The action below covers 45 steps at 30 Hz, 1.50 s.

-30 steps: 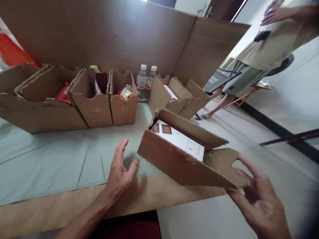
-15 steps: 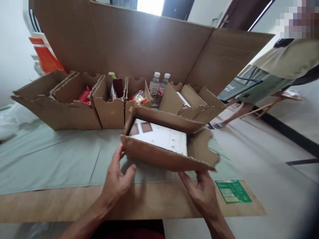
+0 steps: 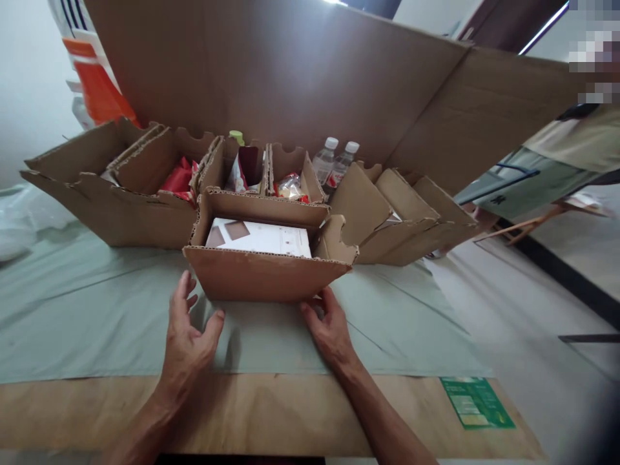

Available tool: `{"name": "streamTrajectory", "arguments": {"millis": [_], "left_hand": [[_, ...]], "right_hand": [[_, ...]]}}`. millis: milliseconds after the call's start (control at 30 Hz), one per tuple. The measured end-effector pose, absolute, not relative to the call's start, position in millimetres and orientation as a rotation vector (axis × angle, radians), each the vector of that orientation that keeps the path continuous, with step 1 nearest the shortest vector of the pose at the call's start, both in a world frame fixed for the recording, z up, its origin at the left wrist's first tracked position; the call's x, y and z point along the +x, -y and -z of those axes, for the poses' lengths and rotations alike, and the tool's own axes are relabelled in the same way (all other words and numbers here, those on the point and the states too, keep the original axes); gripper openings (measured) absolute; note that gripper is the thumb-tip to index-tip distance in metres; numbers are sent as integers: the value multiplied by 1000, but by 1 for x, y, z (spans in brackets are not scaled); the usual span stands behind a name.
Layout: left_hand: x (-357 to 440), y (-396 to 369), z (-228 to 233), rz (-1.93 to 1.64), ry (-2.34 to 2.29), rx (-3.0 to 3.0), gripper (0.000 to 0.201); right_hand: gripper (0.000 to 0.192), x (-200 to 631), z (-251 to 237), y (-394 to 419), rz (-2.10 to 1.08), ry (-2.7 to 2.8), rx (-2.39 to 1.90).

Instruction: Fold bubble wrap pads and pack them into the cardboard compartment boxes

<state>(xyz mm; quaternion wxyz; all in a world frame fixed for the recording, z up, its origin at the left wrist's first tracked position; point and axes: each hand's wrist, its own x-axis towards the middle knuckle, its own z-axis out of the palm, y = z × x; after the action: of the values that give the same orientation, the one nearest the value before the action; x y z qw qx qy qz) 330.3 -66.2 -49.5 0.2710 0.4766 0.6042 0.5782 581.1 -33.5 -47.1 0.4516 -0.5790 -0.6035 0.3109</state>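
An open-topped cardboard box [image 3: 264, 281] stands on the green cloth in front of me, with a white printed carton [image 3: 264, 237] lying inside it. Beside its lower left corner is my left hand [image 3: 188, 329], fingers spread and thumb apart, with nothing in it. At the box's lower right corner, the thumb and fingers of my right hand [image 3: 332, 326] are bent against the bottom edge; part of the fingers is hidden behind the box.
Behind stands a row of similar cardboard bins [image 3: 145, 216], with red packets [image 3: 181, 181] and wrapped snacks [image 3: 290, 187]. Two clear bottles [image 3: 325, 161] stand before a tall cardboard panel [image 3: 290, 77]. A green printed sheet [image 3: 477, 403] lies at the table's front right. Another person [image 3: 557, 145] is at the right.
The cardboard box has moved left and away from me, and from tilted has come nearly level. Both hands moved left with it; my left hand's fingers now stand apart from its corner.
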Motion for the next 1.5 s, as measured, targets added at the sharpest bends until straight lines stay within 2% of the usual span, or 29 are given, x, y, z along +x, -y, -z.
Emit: {"name": "streamTrajectory", "arguments": {"millis": [200, 400, 533, 633, 733, 833, 933, 1200, 1367, 1500], "left_hand": [[327, 70, 47, -1443, -1810, 1269, 74], [331, 67, 52, -1505, -1677, 1169, 74], [334, 66, 54, -1546, -1578, 1115, 72], [335, 67, 56, -1556, -1535, 1083, 74], [336, 68, 57, -1549, -1524, 1094, 73], [336, 68, 58, -1541, -1512, 1131, 73], [337, 68, 60, -1527, -1473, 1144, 74], [336, 65, 63, -1493, -1478, 1169, 83], [334, 64, 57, -1541, -1490, 1118, 83], [333, 67, 57, -1490, -1521, 1128, 83]], "right_hand": [[41, 575, 55, 30, -745, 1559, -1441], [44, 589, 42, 34, -641, 1634, -1431], [45, 607, -14, 43, -320, 1635, -1372], [46, 604, -73, 36, 32, 1877, -1281], [54, 584, -118, 17, 137, 2250, -1277], [64, 559, -136, -5, 172, 2578, -1344], [67, 543, -138, -18, 228, 2747, -1413], [57, 543, -136, -20, 84, 2732, -1405], [43, 571, -115, 26, 263, 2254, -1221], [33, 611, -78, 78, 200, 1961, -1328]]}}
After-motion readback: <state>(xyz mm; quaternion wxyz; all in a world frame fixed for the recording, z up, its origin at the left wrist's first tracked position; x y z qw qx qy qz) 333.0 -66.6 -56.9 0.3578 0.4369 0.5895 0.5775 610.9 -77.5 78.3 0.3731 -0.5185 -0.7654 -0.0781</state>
